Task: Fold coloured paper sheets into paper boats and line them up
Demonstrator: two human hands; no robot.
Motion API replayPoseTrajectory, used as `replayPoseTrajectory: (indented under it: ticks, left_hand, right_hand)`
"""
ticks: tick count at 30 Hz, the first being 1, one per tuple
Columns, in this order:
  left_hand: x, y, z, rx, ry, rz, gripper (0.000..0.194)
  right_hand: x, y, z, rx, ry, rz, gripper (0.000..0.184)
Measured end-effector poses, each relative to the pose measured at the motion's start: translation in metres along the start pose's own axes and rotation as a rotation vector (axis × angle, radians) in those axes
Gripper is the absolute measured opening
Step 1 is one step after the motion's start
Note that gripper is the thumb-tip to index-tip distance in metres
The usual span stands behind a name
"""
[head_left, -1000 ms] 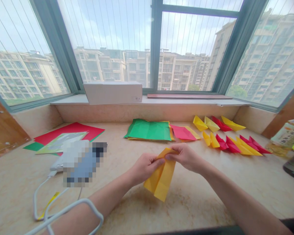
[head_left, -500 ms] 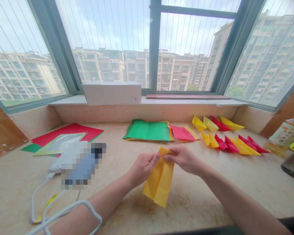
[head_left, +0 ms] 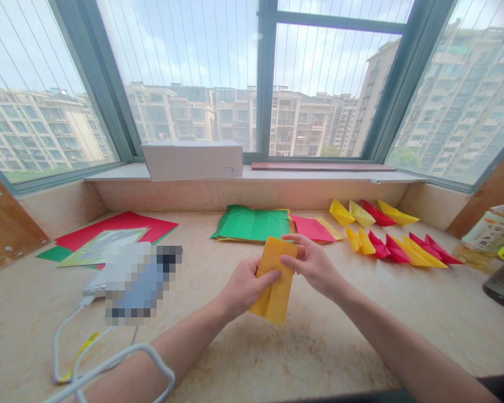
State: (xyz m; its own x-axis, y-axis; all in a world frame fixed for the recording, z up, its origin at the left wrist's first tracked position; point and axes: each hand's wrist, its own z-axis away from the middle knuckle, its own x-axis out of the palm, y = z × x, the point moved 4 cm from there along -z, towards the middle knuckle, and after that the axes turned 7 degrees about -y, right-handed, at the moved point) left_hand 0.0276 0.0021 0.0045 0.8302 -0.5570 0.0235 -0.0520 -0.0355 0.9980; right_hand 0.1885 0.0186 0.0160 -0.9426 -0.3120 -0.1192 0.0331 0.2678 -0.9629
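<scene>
A folded sheet of yellow origami paper [head_left: 274, 280] hangs above the stone ledge [head_left: 319, 347], forming a long rectangle with creases down its length. My left hand [head_left: 246, 286] grips its left side, with the thumb lying across the front. My right hand [head_left: 313, 266] pinches its upper right edge. Nearest to my right hand, beyond the paper, lies a pink paper sheet [head_left: 311, 228]. Rows of folded yellow and red paper boats [head_left: 397, 249] stand further right.
A stack of green paper [head_left: 252, 223] lies at the back of the ledge. Red and green sheets [head_left: 121, 225] lie at left, next to a pixelated object [head_left: 138, 280] and a white cable [head_left: 109, 364]. A bottle of yellow oil [head_left: 491, 232] stands at right. A white box [head_left: 192, 160] sits on the windowsill.
The yellow paper has risen and now looks shorter and flatter. Its top edge has moved up toward the green stack. My right hand has shifted along its upper edge.
</scene>
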Motion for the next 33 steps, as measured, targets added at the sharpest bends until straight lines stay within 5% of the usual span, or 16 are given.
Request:
replayPoseTrajectory:
  ticks: [4,10,15,22,33]
  left_hand:
    - [0.001,0.007,0.001,0.026,0.033,0.055,0.037]
    - [0.000,0.002,0.001,-0.023,0.081,0.086,0.039]
    - [-0.005,-0.002,0.000,-0.015,0.160,0.090,0.033]
    - [-0.007,-0.003,0.000,0.004,0.185,0.151,0.026]
    - [-0.001,0.001,0.001,0.088,0.022,0.268,0.049]
  right_hand:
    - [0.004,0.001,-0.001,-0.011,-0.053,-0.079,0.040]
    - [0.007,0.000,0.002,-0.152,-0.087,0.097,0.022]
    - [0.013,-0.006,0.010,-0.300,-0.193,0.304,0.040]
    - [0.017,-0.015,0.017,-0.270,-0.316,0.421,0.043]
    - [0.011,-0.004,0.008,-0.298,-0.129,0.402,0.033]
